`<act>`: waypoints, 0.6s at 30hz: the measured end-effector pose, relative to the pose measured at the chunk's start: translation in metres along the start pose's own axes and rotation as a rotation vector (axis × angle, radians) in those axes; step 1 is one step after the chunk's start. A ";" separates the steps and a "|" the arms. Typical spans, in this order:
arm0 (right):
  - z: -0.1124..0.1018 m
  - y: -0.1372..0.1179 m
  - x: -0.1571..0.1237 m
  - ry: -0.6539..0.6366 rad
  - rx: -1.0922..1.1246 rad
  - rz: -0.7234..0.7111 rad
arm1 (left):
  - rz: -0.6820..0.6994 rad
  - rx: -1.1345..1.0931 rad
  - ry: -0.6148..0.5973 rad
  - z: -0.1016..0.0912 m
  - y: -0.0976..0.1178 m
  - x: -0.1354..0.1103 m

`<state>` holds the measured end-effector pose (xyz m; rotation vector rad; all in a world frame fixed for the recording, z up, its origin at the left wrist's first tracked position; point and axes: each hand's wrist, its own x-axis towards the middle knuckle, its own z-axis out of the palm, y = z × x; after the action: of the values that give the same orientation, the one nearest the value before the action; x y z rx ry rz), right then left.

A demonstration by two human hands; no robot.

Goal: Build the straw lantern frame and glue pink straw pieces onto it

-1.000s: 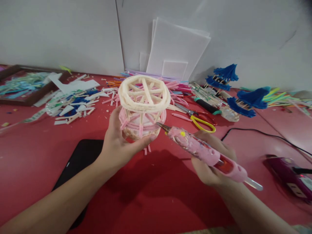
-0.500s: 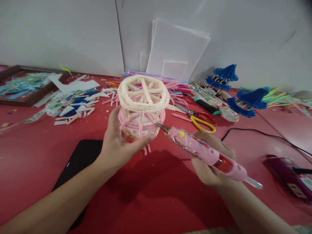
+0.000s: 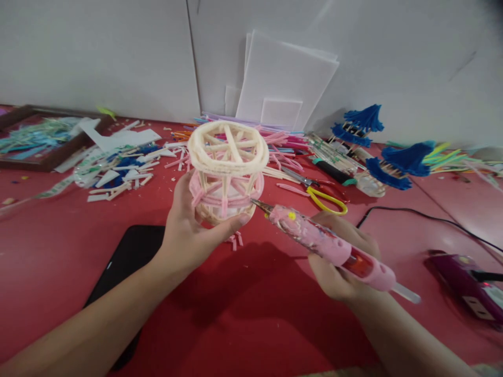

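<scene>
My left hand point(image 3: 196, 225) is wrapped round the lower part of a round craft frame point(image 3: 228, 166), with the thumb along its near side. The frame has a cream ring with crossing spokes on top, thin uprights, and a pink band round its lower half. In my right hand point(image 3: 340, 262) is a pink hot glue gun point(image 3: 310, 233), a clear glue stick poking out of its back end. The gun's metal nozzle meets, or nearly meets, the right side of the pink band. Most of my right fingers are hidden behind the gun.
Behind the frame lie many coloured pipe cleaners point(image 3: 283, 139), with yellow-handled scissors point(image 3: 326, 199) to their right. A black phone-like slab point(image 3: 129, 262) rests at left, near cut scraps point(image 3: 121, 167). Blue roofed models point(image 3: 401, 162) stand back right; a purple power strip point(image 3: 467, 288) sits at right.
The craft frame has shifted very slightly left in my left hand. The glue gun has moved slightly left with it, its nozzle staying at the pink band.
</scene>
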<state>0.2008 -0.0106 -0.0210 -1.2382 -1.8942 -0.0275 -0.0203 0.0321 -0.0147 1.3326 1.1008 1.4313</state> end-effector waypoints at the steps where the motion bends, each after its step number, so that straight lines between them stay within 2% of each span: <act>1: 0.000 -0.001 0.001 0.028 -0.013 -0.033 | 0.006 0.003 -0.001 0.000 -0.001 0.000; 6: -0.002 -0.004 0.006 0.031 -0.041 -0.103 | 0.023 -0.004 -0.020 -0.002 -0.003 0.001; 18: 0.000 0.000 0.004 0.013 0.040 -0.083 | 0.021 -0.063 -0.011 0.002 -0.001 0.004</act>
<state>0.2007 -0.0077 -0.0183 -1.1301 -1.9252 -0.0414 -0.0187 0.0361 -0.0143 1.3092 1.0289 1.4609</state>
